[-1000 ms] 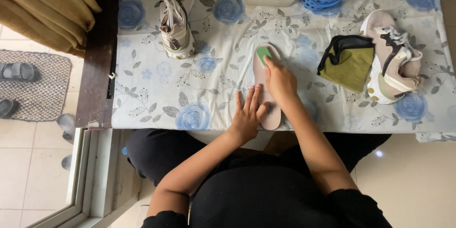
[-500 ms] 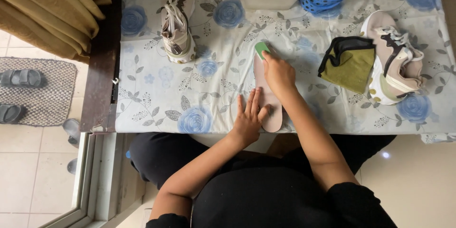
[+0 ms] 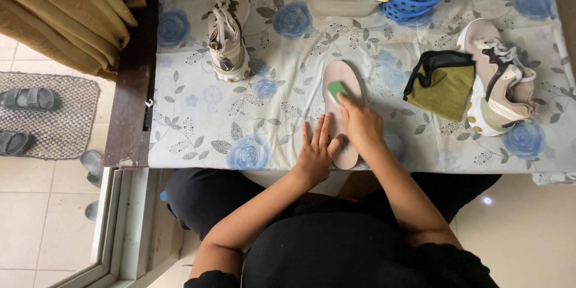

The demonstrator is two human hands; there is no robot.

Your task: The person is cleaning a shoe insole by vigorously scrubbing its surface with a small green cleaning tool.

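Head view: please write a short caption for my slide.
Right hand rubs a green sponge on a pink insole; left hand steadies it.

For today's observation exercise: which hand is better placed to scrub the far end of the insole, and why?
The right hand: it already holds the green sponge on the insole, near the far end. The left hand lies flat beside the near end, steadying it.

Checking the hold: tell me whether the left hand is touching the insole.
Touching. The head view shows the left hand flat on the table, its thumb side pressed against the insole edge, no gap between them.
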